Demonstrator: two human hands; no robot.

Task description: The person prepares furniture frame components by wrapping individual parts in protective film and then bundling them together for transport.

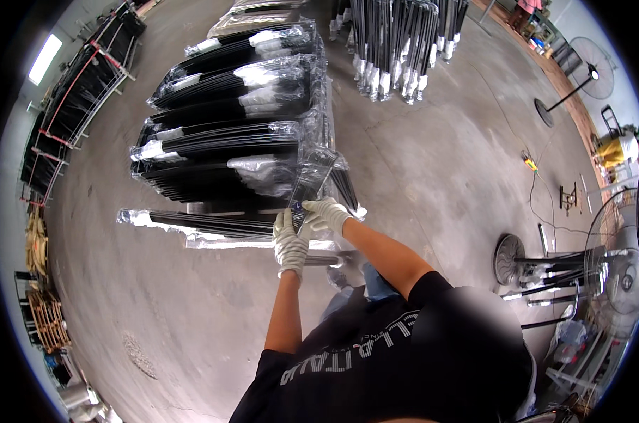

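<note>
My left hand (290, 243), in a white work glove, is closed at the near right end of a stack of long black metal bars or frames. Its fingers point up against a strip of clear plastic film (315, 175) with something dark in or under it. My right hand (326, 213), gloved too, pinches the same strip just right of the left fingers. A small dark blue patch shows between the two hands. Below and left lies a bundle of thin black bars (214, 222) with white wrapping at its far left end. Behind it are plastic-wrapped black bundles (228, 141) in rows.
The bundles rest on a pale pallet (214, 242). More black bars (393, 49) stand upright at the back. Loaded racks (80, 92) line the left wall. On the right are floor fans (593, 67), a cable with a yellow tool (529, 162) and a person in yellow (616, 151).
</note>
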